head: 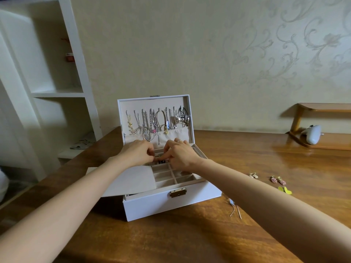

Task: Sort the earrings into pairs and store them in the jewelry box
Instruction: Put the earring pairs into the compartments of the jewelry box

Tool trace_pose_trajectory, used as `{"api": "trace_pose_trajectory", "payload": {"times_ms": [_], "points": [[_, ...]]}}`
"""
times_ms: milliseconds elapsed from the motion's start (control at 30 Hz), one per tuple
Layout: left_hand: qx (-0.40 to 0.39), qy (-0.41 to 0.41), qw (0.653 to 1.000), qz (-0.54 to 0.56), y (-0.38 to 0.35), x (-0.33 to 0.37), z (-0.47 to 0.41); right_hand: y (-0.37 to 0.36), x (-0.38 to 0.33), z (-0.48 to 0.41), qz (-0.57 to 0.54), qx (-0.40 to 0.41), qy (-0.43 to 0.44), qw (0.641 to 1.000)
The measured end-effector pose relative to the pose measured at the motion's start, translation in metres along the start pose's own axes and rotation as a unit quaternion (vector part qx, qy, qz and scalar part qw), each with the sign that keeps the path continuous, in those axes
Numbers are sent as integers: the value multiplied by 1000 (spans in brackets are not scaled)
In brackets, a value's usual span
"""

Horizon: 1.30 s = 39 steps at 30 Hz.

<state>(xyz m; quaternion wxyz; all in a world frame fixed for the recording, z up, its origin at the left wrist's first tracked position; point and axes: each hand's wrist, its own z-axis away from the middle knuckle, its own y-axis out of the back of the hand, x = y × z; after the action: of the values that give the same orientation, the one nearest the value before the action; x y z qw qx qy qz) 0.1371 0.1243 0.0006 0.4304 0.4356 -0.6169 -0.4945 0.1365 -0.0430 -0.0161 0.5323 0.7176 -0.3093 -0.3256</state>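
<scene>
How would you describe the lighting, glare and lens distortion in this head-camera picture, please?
Head view: soft, even light, only a faint shadow before the white rectangular jewelry box; a pale sheen on the glossy brown wooden table at right; wide-angle distortion tilts the white shelf unit and swells the forearms at the bottom corners; the small pink earrings look soft.

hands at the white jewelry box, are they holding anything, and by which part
The left hand and right hand seem to pinch a small dark earring above the open white jewelry box; which part they grip is hidden.
</scene>
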Motion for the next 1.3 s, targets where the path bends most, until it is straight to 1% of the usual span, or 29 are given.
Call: {"api": "trace_pose_trajectory", "payload": {"times_ms": [200, 467, 600, 700, 800, 933, 1033, 1167, 1233, 1300], "points": [[-12, 2, 1000, -7, 2, 4, 1, -2, -1, 0, -17, 23, -8, 1000], [-7, -2, 1000, 0, 3, 2, 1, 8, 5, 4, -49, 43, -24, 998], [15, -8, 1000, 6, 3, 4, 2, 7, 12, 5, -69, 65, -33, 995], [41, -25, 998, 43, 2, 12, 3, 11, 20, 12, -76, 83, -44, 993], [59, -52, 994, 76, 0, 28, 4, 19, 35, 26, -78, 92, -60, 991], [56, -94, 989, 96, -4, 63, 4, 28, 64, 53, -104, 128, -103, 981], [65, -131, 982, 123, -10, 93, -1, 32, 89, 75, -105, 126, -137, 977], [87, -180, 972, 125, -18, 132, -16, 36, 114, 100, -104, 140, -185, 967], [75, -191, 972, 113, -23, 150, -24, 35, 123, 109, -93, 117, -209, 967], [41, -193, 978, 72, -29, 164, -32, 33, 129, 115, -82, 69, -226, 968]]}}
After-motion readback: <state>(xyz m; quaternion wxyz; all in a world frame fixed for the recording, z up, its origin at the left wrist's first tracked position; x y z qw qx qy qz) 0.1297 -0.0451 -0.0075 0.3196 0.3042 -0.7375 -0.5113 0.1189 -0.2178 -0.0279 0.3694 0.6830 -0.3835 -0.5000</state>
